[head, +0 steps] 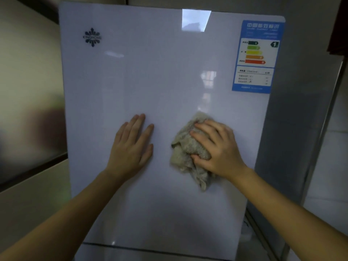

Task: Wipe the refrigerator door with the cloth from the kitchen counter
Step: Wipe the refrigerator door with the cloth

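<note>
Door [160,76], white and glossy, fills nearly the whole view, its front facing the person and catching pale window reflections near the top and right of centre. To its right runs the grey side of the fridge [293,129], with a tiled wall [331,166] beyond; to its left a blurred beige wall [28,72] with a dark band across it. A seam at the bottom marks where a lower door [150,256] begins. A blue energy label [258,57] with coloured bars sticks to the upper right corner, well above both hands. A small dark logo [92,37] sits at the upper left. Left hand [131,146] lies flat on the door, fingers spread loosely, holding nothing. Just beside it, apart, right hand [216,147] presses a crumpled beige cloth [186,147] against the door a little below the middle, fingers curled over the wad and thumb tucked in under it. Loose folds of cloth hang below the palm. Nothing lies between the cloth and the bare surface around it.
</note>
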